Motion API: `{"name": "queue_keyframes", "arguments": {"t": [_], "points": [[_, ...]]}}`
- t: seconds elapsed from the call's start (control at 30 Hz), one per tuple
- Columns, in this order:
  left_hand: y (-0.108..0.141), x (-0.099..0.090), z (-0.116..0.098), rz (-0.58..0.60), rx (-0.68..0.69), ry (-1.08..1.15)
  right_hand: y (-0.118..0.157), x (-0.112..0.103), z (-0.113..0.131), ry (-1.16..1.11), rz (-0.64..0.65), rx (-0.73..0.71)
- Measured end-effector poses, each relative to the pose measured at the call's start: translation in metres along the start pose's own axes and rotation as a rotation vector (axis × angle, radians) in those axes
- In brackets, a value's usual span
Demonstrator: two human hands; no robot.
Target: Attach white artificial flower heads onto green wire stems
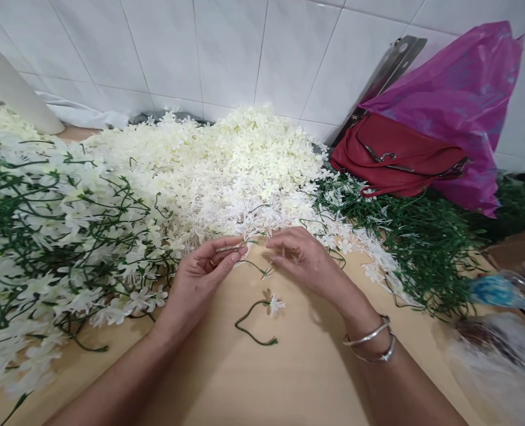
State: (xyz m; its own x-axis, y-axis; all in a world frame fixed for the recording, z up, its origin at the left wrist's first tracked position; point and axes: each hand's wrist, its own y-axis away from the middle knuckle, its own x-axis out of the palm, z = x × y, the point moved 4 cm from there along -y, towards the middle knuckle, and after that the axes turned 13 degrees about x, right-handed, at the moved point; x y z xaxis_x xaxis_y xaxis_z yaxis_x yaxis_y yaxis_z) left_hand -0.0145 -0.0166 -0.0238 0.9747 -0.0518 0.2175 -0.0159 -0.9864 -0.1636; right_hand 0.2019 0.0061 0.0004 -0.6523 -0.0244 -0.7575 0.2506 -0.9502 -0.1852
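Thumb and fingers of my left hand [211, 266] are pinched on a thin green artificial flower stem. Opposite it, my right hand [304, 257] has its fingers curled, with thin white stamen pieces showing between them. Its fingertips are near the front edge of a pile of white stamen pieces [226, 219]. A loose green stem [255, 267] with a small pale tip lies between the hands. Nearer to me, a curved green stem [241, 324] with a white stamen cluster [276, 305] at one end rests on the table [262, 384]. The fingertips are partly hidden.
White artificial flowers on green stems [80, 219] are heaped at left. Loose cream petals [253, 148] pile against the tiled wall [226, 53]. At right are green stems [404, 248], a red handbag [399, 154], a purple plastic bag [461, 94] and a clear plastic bag [502, 361].
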Motion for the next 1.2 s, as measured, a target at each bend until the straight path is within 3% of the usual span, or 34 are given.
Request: {"name": "queue_keyframes", "arguments": {"t": [0.2, 0.47, 0.73, 0.8, 0.97, 1.2], "points": [[0.001, -0.001, 0.010, -0.018, -0.061, 0.066, 0.000, 0.000, 0.000, 0.142, 0.106, 0.021], [0.000, -0.001, 0.005, 0.017, 0.052, -0.033, 0.001, 0.004, 0.005, 0.196, 0.124, -0.041], [0.005, 0.001, 0.007, 0.080, 0.108, -0.233, 0.000, 0.003, 0.010, -0.193, -0.062, 0.118], [0.006, 0.001, 0.006, 0.111, 0.184, -0.337, 0.002, 0.005, 0.015, -0.272, -0.064, 0.145], [0.010, 0.004, -0.004, 0.175, 0.533, -0.652, 0.002, 0.007, 0.013, -0.311, -0.172, 0.200], [-0.011, 0.012, -0.025, 0.135, 0.821, -1.064, 0.001, 0.009, 0.001, -0.280, -0.295, 0.221]]}}
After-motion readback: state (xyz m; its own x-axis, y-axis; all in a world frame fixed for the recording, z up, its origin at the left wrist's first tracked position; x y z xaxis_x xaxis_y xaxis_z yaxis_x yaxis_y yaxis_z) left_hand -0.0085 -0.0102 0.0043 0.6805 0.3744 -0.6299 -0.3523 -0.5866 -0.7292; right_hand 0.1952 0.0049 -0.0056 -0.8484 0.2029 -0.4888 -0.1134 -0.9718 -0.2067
